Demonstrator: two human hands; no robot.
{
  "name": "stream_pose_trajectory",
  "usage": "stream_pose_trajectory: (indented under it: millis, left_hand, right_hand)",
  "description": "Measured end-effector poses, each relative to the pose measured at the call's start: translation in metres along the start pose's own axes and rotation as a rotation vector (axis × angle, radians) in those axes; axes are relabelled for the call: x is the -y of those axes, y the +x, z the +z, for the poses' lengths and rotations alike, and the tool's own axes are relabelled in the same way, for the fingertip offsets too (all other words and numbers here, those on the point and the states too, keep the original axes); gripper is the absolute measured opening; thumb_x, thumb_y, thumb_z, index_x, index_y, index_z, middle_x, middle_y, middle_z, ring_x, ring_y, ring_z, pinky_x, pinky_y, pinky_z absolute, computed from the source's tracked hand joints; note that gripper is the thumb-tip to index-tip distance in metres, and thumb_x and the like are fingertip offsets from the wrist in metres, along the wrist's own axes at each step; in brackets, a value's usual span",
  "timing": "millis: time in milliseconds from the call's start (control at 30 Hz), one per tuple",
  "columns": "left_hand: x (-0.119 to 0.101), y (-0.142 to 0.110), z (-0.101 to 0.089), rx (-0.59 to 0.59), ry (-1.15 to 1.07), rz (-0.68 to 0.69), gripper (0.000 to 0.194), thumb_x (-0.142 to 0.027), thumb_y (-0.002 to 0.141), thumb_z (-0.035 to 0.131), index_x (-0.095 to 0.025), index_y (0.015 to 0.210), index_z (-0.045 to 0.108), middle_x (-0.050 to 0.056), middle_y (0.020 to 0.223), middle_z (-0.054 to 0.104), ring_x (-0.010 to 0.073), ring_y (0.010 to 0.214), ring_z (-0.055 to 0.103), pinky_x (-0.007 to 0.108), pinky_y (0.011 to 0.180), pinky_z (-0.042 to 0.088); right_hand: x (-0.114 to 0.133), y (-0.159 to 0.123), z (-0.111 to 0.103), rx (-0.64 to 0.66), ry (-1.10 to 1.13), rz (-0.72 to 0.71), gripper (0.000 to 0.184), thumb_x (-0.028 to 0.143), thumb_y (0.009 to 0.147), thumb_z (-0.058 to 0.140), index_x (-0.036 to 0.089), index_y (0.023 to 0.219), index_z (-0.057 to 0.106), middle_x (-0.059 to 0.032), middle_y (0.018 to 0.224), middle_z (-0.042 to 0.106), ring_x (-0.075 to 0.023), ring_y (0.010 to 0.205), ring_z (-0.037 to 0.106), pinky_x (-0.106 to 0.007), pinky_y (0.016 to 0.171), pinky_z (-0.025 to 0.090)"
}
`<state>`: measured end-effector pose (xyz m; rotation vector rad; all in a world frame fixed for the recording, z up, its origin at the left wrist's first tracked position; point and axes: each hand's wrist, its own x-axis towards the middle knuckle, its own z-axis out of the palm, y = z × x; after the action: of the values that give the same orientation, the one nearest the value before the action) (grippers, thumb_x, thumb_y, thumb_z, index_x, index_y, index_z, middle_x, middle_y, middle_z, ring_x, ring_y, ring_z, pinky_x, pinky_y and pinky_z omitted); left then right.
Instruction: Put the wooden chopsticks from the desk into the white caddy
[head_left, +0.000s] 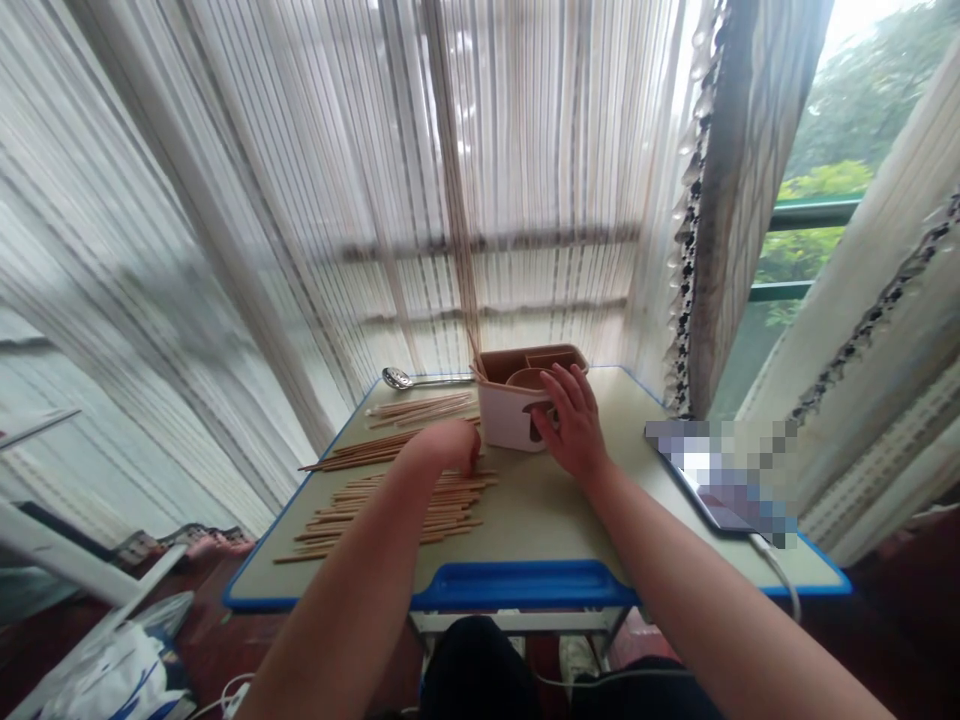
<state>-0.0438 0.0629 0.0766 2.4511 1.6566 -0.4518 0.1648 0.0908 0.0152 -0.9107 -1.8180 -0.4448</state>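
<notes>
Sideways lie the wooden chopsticks (454, 497), long axes running left-right, front-left of the utensil holder (502, 420), beneath the curled left hand (461, 447), its hold impossible to tell, while the right hand (574, 425), fingers spread, touches the holder's front-right.

Left hand (459, 446) curls in just below centre, wrist (427, 447) bent, while the right hand (574, 425) reaches from lower right, fingers (574, 388) spread!

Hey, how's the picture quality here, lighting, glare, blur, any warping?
In the head view, daylight backlights the sheer curtain, while the floor stays dim; in the head view, glare and blocky pixelation mar the tablet; in the head view, wide-angle distortion splays the curtain folds, and the chopsticks look slightly soft.
</notes>
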Motion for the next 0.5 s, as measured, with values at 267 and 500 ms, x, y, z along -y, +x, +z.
stream_pose_trajectory:
  millis: [267,500]
  left_hand:
    - [-0.003,0.004,0.009,-0.039,-0.061,0.038,0.022,-0.019,0.058,0.061,-0.017,0.077,0.072,0.007,0.073,0.069,0.0193,0.064,0.060,0.028,0.061,0.046]
    - [0.017,-0.016,-0.012,-0.337,-0.483,0.294,0.014,-0.023,0.073,0.055,-0.017,0.079,0.067,0.001,0.075,0.065,0.0134,0.068,0.055,0.024,0.064,0.042]
  right_hand:
    - [0.000,0.000,0.000,-0.005,0.002,0.007,0.050,0.033,0.086,0.050,0.021,0.134,0.041,-0.0084,0.141,0.041,-0.0274,0.138,0.022,-0.050,0.110,0.029]
    - [0.000,0.000,0.002,-0.016,0.002,0.007,0.048,0.032,0.086,0.050,0.021,0.132,0.043,-0.0084,0.140,0.042,-0.0278,0.137,0.023,-0.050,0.109,0.029]
